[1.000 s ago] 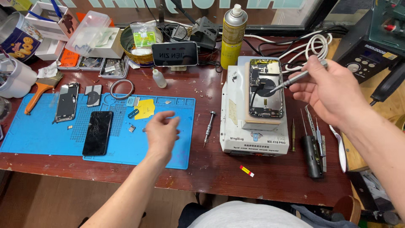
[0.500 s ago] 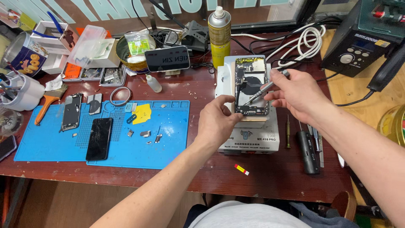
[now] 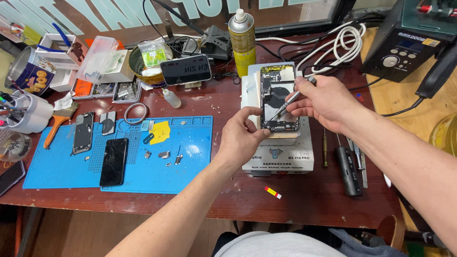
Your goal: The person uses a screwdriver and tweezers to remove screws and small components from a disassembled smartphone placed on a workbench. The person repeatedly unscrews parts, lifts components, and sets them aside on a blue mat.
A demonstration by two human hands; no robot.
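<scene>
An opened phone body (image 3: 277, 90) lies face down on a white heating pad machine (image 3: 278, 154), its inner parts showing. My left hand (image 3: 243, 138) grips the phone's lower left edge with thumb and fingers. My right hand (image 3: 323, 102) holds a thin metal screwdriver (image 3: 285, 103) whose tip touches the phone's lower inside.
A blue work mat (image 3: 62, 164) holds a cracked black screen (image 3: 114, 162), small parts and a yellow pick (image 3: 161, 132). More drivers (image 3: 348, 170) lie to the right of the machine. A yellow spray can (image 3: 242, 35), cables and a black station (image 3: 404, 40) stand behind.
My left hand has left the blue mat and taken hold of the phone's edge. My right hand has brought the screwdriver tip down into the phone.
</scene>
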